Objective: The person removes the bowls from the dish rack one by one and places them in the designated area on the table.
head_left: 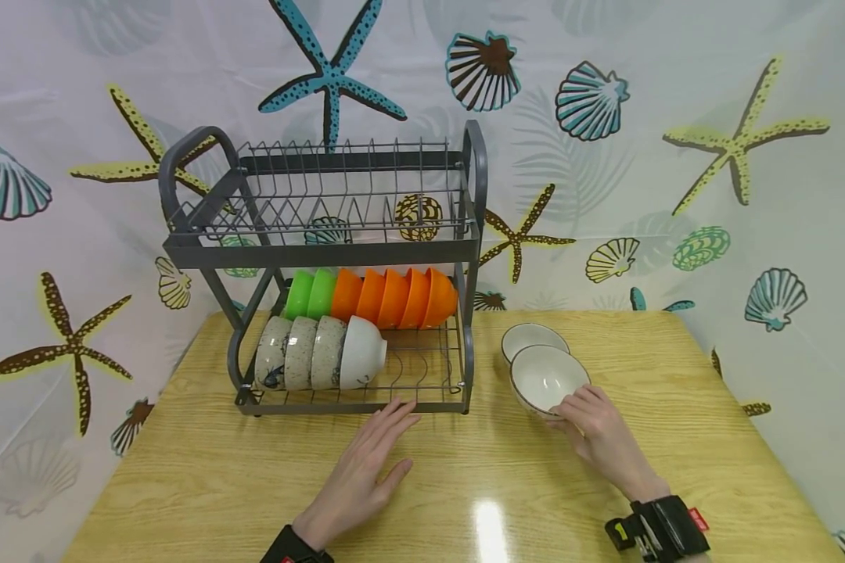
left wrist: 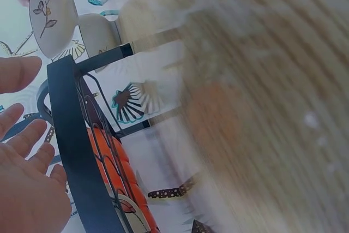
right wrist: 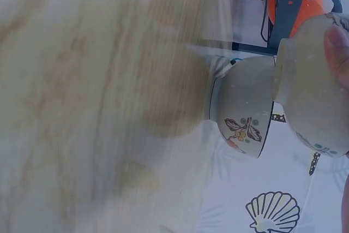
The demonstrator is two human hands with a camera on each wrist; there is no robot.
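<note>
Flowered bowl (head_left: 548,377), dark-rimmed: being held off the table (head_left: 458,469), mouth up, to the right of the dish rack (head_left: 324,254); no long axis is being shown by its round form. Right hand (head_left: 602,434), the nearer: its fingers are being kept curled at the bowl's near rim, which is being pinched. Second bowl (head_left: 530,338): being partly hidden just behind; contact cannot be told. Left hand (head_left: 366,469): being held open, fingers extended, nothing being grasped, near the rack's lower front rail, the flowered bowl lying ahead and rightward. Rack, lower level: speckled bowls (head_left: 300,356) and one white bowl (head_left: 361,352) being lined up in front; green bowls (head_left: 321,293) and orange bowls (head_left: 393,301) being lined up behind.
</note>
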